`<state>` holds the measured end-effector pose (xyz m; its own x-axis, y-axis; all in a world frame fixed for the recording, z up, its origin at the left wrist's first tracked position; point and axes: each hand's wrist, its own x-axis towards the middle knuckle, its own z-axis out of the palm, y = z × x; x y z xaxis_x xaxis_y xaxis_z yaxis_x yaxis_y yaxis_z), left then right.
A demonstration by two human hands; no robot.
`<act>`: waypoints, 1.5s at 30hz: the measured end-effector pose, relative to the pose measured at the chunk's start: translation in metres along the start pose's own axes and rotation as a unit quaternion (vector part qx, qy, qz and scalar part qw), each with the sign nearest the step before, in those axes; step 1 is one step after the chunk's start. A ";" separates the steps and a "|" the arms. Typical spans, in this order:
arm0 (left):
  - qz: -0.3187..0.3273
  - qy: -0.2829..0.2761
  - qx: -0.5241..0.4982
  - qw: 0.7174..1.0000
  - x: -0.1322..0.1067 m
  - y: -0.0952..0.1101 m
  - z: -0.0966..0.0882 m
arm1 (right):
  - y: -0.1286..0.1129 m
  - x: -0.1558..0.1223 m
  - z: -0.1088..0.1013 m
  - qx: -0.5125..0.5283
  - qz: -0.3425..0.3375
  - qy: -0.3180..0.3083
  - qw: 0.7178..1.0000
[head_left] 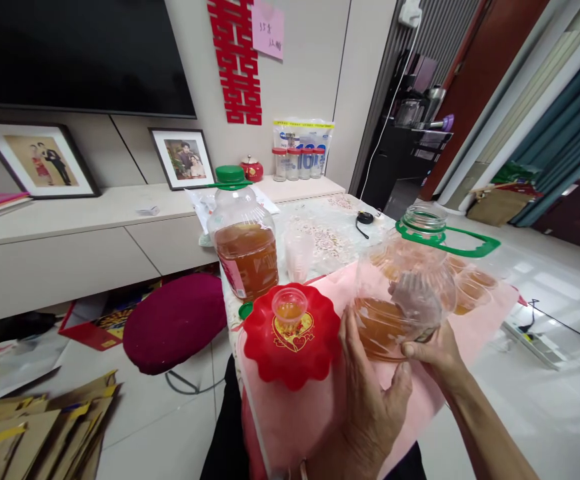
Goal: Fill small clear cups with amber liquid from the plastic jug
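Note:
A clear plastic jug (377, 327) with an amber liquid in its lower part stands uncapped, a green handle ring (470, 241) around its neck. My left hand (370, 400) is against its near left side, fingers along the wall and thumb apart. My right hand (437, 357) grips the lower right side, its thumb on the front. To the left, a small clear cup (290, 307) with amber liquid sits on a red scalloped plate (295, 363). Behind the jug, several filled cups (470, 287) are partly hidden.
A second jug (247, 257) with a green cap stands behind the plate, beside stacked clear cups (299, 253). A green cap (245, 311) lies at the left edge of the pink cloth (300, 420). Farther back is a black tape measure (365, 218). A maroon stool (175, 323) stands left.

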<state>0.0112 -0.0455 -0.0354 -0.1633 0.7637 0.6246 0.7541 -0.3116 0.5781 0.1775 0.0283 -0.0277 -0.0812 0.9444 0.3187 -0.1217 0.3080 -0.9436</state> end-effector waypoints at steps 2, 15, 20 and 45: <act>-0.005 -0.007 0.002 1.000 0.000 0.000 0.001 | 0.005 0.000 0.000 0.001 -0.006 0.003 1.000; -0.030 0.010 -0.085 0.996 0.004 -0.001 -0.004 | 0.009 -0.013 -0.005 -0.045 0.016 0.012 0.999; -0.035 0.037 -0.121 0.991 0.003 -0.009 -0.007 | 0.007 -0.018 -0.001 -0.070 0.002 0.029 0.997; -0.305 -0.089 -0.274 0.908 0.092 -0.128 -0.048 | 0.038 -0.151 -0.041 -0.057 0.109 0.067 0.990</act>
<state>-0.1307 0.0375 -0.0262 -0.3021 0.9526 0.0349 0.1211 0.0020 0.9926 0.2257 -0.0981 -0.1159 0.0389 0.9943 0.0996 -0.0030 0.0998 -0.9950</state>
